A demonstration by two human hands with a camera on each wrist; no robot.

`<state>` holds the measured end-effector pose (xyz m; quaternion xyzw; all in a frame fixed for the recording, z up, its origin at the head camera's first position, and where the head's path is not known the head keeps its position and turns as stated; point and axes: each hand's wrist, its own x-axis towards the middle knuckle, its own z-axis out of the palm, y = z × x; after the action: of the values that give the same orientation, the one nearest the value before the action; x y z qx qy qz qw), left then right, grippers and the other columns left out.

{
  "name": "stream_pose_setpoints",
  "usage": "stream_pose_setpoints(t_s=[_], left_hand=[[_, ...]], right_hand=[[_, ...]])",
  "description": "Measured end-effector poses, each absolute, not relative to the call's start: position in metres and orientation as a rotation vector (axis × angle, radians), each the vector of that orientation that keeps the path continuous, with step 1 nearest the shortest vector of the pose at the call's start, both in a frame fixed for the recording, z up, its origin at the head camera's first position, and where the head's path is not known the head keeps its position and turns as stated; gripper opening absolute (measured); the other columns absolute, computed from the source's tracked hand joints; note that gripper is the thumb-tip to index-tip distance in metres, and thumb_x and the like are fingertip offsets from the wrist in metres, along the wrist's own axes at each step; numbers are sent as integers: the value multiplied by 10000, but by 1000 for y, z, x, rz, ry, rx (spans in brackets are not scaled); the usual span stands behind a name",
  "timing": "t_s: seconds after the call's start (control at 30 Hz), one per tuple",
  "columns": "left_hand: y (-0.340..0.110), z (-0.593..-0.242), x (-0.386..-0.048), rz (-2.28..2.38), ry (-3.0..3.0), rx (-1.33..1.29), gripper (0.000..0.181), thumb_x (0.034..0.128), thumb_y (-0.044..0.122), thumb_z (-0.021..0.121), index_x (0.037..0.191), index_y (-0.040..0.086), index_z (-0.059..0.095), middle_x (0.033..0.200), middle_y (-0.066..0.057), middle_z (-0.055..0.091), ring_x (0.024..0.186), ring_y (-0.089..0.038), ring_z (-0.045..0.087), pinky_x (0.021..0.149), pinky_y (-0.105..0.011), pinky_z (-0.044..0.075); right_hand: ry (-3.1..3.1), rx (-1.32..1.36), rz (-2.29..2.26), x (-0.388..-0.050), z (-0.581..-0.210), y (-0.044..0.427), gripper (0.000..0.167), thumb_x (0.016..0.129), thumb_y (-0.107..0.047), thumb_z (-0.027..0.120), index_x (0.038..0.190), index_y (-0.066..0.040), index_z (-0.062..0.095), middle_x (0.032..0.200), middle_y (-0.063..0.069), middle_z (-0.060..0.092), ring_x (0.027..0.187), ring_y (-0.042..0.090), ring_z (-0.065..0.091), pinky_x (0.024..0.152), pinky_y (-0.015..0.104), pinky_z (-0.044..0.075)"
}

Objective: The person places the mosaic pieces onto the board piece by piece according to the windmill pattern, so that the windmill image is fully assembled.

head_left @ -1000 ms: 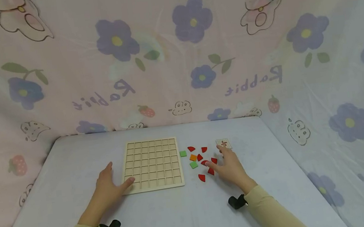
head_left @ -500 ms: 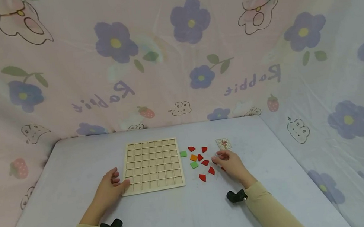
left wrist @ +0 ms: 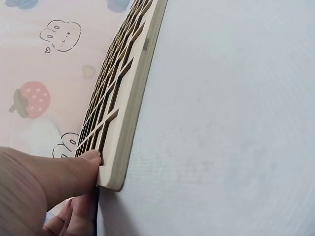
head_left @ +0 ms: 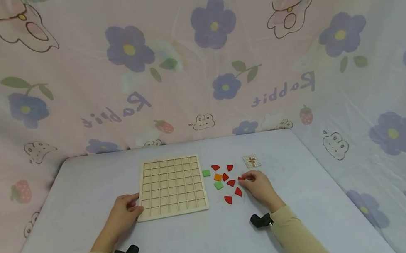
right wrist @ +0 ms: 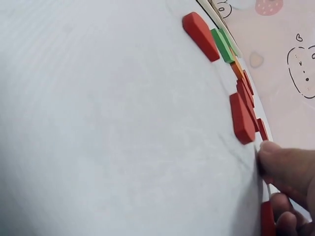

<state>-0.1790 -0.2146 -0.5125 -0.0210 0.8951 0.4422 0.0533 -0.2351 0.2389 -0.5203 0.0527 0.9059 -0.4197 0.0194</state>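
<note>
My left hand (head_left: 124,212) grips the left edge of a pale wooden grid board (head_left: 172,185) near its front corner. In the left wrist view its thumb (left wrist: 74,172) lies on the board's rim. My right hand (head_left: 259,187) pinches a small red quarter-round tile (head_left: 240,178) at its fingertips, right of the other tiles. Close to that hand lie several red tiles (head_left: 238,191), two green square tiles (head_left: 219,185) and an orange square tile (head_left: 218,177). Another red tile (right wrist: 267,219) shows beside the curled fingers in the right wrist view.
A small pattern card (head_left: 251,161) with a red figure on a grid lies behind the right hand. Everything rests on a white-covered table (head_left: 186,245). A printed curtain (head_left: 182,74) stands behind it and along both sides.
My right hand has drawn its spread fingers together onto a red tile. My left fingers have curled in, and the hand has come to the board's left edge.
</note>
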Motion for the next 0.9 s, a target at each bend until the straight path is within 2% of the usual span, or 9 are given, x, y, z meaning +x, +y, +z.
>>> stream_pose_setpoints(t_s=[0.27,0.47,0.9], left_hand=[[-212,-514,-174,1308,2743,-66,507,921,82,646,1368,-78,468,1303,-259,371,1112,-340,495,901,-456,461],[-206,-510,-174,1291,2769,-52,474,896,58,643,1315,-114,500,1283,-266,408,1064,-320,531,860,-435,477],[-200,-498,-171,1199,2833,-107,461,824,-11,609,1254,-155,527,1057,-210,537,901,-271,521,711,-378,446]], right_hand=[[2834,148,-1212,-235,-519,236,212,875,-233,730,1001,-80,656,982,78,557,860,222,500,730,345,414],[2843,140,-1134,-237,-510,233,189,880,-203,725,972,-85,609,914,61,565,829,219,515,720,347,430],[2872,115,-1030,-241,-507,231,240,860,-212,753,963,-83,579,830,42,562,758,196,517,666,313,449]])
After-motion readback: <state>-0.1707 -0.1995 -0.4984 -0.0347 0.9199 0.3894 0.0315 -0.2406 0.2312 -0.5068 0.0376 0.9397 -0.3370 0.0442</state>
